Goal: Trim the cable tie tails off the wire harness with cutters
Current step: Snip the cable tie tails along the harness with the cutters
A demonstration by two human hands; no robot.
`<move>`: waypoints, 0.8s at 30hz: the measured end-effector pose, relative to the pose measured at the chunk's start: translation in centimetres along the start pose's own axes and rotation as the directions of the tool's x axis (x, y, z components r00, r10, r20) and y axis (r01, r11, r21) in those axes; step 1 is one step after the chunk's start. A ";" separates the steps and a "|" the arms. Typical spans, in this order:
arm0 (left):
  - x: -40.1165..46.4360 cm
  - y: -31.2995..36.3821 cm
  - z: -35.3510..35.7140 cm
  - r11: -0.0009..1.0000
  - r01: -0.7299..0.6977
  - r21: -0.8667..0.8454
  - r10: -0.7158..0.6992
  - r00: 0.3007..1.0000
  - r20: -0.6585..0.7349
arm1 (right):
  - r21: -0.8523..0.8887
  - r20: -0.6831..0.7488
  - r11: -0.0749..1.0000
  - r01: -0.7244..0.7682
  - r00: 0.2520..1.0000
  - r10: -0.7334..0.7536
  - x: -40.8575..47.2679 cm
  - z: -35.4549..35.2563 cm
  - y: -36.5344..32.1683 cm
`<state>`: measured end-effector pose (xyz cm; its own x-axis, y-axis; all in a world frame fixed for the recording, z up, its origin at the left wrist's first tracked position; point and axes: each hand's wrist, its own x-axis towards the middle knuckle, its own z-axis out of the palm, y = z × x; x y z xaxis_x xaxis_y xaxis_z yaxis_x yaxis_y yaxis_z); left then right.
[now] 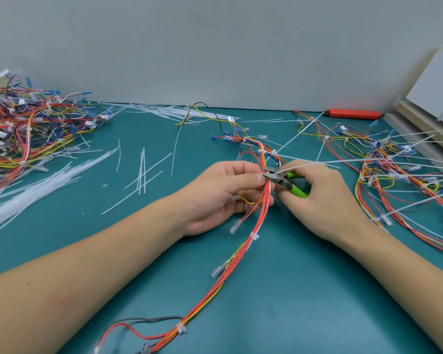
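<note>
Right now we see the left hand (224,190) near the middle of the teal worktop (292,290), its fingers (251,178) curled around the wire harness (243,249), thumb pressed on top of the orange and yellow strands just beside the cutter tip. Our left forearm comes in from the near left corner, palm turned inward. The right hand (320,198) is clenched on the green-handled cutters (283,179), the handles squeezed between thumb and fingers; the steel jaws point left and sit against the bundle where a white cable tie tail (343,162) sticks out toward the right edge. Whether the blades have met we cannot tell. The right forearm enters from the near right corner. The harness runs from the hands down toward the near edge, with trimmed ties along it. Cut tails (36,190) lie scattered toward the left edge, beside a heap of harnesses (28,126) in the far left corner. More untrimmed harnesses (399,164) spread along the right edge.
</note>
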<state>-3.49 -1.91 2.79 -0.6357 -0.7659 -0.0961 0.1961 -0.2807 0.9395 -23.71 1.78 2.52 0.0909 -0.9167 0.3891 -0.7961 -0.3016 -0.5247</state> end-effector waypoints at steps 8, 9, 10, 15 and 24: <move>0.0 0.0 0.0 1.000 -0.001 0.001 0.001 1.000 0.001 | 0.014 -0.016 1.000 -0.009 1.000 0.009 0.0 0.0 0.4; 0.1 0.0 0.0 1.000 -0.001 0.001 0.001 1.000 0.001 | 0.020 -0.015 1.000 -0.015 1.000 0.016 0.0 0.1 0.4; 0.1 0.0 0.0 1.000 -0.002 0.002 0.002 1.000 0.001 | 0.025 -0.011 0.999 -0.023 1.000 0.024 0.0 0.1 0.4; 0.1 -0.1 -0.2 1.000 -0.004 0.015 0.003 1.000 0.012 | 0.013 0.065 0.998 -0.064 0.996 0.063 -0.1 0.3 0.7; 0.1 -0.1 0.0 1.000 -0.007 0.002 0.007 1.000 -0.008 | 0.072 -0.010 0.996 -0.044 0.999 0.045 -0.1 0.4 0.5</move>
<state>-3.54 -1.98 2.73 -0.6283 -0.7725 -0.0917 0.1995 -0.2739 0.9408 -23.90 1.61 1.87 0.0491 -0.9266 0.3728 -0.7543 -0.2791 -0.5943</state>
